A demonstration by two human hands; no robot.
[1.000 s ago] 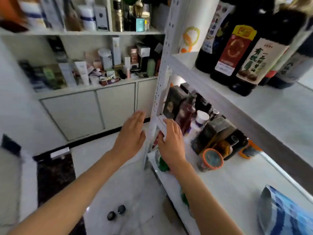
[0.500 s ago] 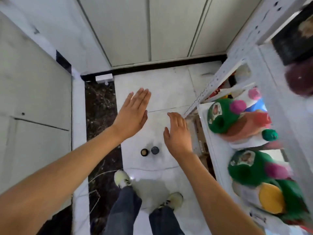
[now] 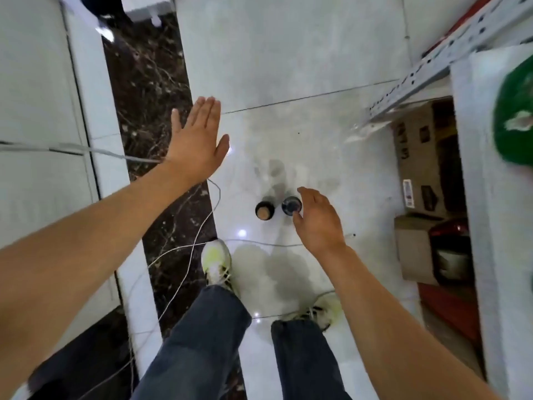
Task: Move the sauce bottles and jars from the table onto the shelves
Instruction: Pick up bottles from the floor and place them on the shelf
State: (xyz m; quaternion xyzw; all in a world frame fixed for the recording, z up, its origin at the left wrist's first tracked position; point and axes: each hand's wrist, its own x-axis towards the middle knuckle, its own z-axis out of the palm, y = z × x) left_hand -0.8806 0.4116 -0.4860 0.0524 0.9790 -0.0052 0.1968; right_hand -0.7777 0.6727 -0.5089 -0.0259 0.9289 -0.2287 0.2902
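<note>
- Two small sauce bottles stood upright on the pale tiled floor (image 3: 302, 53), seen from straight above so that only their caps and shoulders showed: the tan-capped bottle (image 3: 264, 209) on the left and the dark-capped bottle (image 3: 291, 205) just beside it on the right.
- Both bottles stood just in front of the person's shoes, not on any counter; none was in view.
- The right hand (image 3: 318, 222) was lowered over the dark-capped bottle, its fingers loosely curled and its fingertips (image 3: 300, 192) at the rim of the cap. The grip was not closed; it held nothing, and whether skin touched the cap could not be told.
- This posture suited, by judgement, a grasp from above round the cap, since the bottle's body was hidden beneath it.
- The left hand (image 3: 199, 140) was held flat and spread, fingers straight, well apart from both bottles on the far left side. It carried nothing and probably served for balance while the person bent down.
- The shelf unit (image 3: 473, 174) stood at the right edge, its perforated metal upright (image 3: 427, 62) running diagonally; a green-lidded container (image 3: 516, 111) lay on a shelf, blurred.
- Cardboard boxes (image 3: 418, 157) sat under the lowest shelf, and thin white cables (image 3: 199, 226) trailed across the floor near the left shoe (image 3: 215, 261).
- The tight spacing of the bottles meant, by judgement, that a careless grasp might topple the tan-capped one.
</note>
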